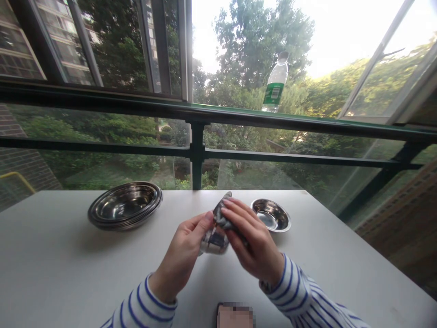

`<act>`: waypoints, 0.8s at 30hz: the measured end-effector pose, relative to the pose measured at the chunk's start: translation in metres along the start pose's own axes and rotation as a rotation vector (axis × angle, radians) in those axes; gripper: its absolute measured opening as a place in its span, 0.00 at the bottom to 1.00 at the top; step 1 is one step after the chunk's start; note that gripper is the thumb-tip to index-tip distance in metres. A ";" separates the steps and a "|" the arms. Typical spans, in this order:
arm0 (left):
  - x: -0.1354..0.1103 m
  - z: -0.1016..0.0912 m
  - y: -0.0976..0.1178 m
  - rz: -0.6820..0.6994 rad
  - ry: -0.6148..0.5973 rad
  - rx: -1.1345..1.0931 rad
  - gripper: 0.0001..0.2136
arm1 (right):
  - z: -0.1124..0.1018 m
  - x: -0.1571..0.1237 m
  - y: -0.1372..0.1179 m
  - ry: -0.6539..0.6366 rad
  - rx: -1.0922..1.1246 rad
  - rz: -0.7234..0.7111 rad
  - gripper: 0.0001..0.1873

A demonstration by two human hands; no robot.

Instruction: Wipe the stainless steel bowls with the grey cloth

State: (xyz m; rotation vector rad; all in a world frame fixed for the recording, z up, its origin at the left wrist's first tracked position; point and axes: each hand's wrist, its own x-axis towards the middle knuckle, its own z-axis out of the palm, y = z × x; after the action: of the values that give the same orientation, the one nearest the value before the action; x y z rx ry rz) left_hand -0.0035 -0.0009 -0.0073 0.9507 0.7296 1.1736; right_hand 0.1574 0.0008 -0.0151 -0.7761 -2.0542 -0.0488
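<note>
Both hands meet above the middle of the white table [51, 255]. My left hand [182, 253] grips a small shiny steel bowl [214, 241] held on edge. My right hand [249, 239] presses a dark grey cloth [221, 214] against that bowl, fingers closed over it. A stack of larger steel bowls [124, 210] rests to the left. One small steel bowl [272, 215] sits just right of my right hand. Both sleeves are white with blue stripes.
A plastic water bottle [275, 83] with a green label stands on the window rail [307, 120] behind the table. Glass panels and a dark railing close the far side. A blurred object [235, 315] lies at the near table edge.
</note>
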 end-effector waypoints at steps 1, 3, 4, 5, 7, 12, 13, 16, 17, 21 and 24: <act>0.001 0.000 0.000 0.012 0.003 -0.007 0.11 | 0.000 0.000 -0.003 -0.040 -0.032 -0.086 0.24; 0.002 -0.001 -0.001 0.022 0.006 -0.013 0.10 | 0.001 0.000 -0.003 -0.073 -0.058 -0.171 0.26; 0.002 -0.001 -0.001 0.017 0.008 -0.006 0.11 | 0.001 0.000 0.001 -0.059 -0.046 -0.159 0.25; 0.002 -0.001 -0.001 0.008 0.014 0.002 0.11 | 0.001 0.000 0.006 -0.027 -0.019 -0.107 0.24; 0.002 0.000 0.001 -0.007 0.044 0.002 0.11 | 0.001 0.000 0.017 0.056 0.065 0.101 0.20; 0.002 -0.001 0.004 -0.019 0.190 -0.037 0.11 | 0.000 0.001 0.016 0.101 0.166 0.332 0.18; 0.002 -0.002 0.004 -0.021 0.199 -0.034 0.10 | 0.000 0.001 0.011 0.078 0.141 0.245 0.19; 0.002 -0.003 0.002 -0.014 0.156 -0.032 0.09 | -0.003 0.004 -0.004 -0.058 0.058 -0.043 0.22; 0.002 -0.004 0.002 -0.013 0.142 -0.026 0.09 | -0.004 0.005 -0.005 -0.086 0.052 -0.083 0.22; 0.004 -0.006 0.009 -0.009 0.185 -0.046 0.07 | -0.006 0.006 0.009 -0.021 0.158 0.103 0.19; 0.006 -0.011 0.019 0.054 0.240 -0.152 0.06 | -0.005 0.007 0.020 0.040 0.268 0.301 0.18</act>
State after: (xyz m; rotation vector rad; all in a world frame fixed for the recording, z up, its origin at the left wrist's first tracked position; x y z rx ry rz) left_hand -0.0196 0.0093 0.0054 0.7141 0.7967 1.3854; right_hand 0.1697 0.0185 -0.0120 -0.8963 -1.8378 0.3698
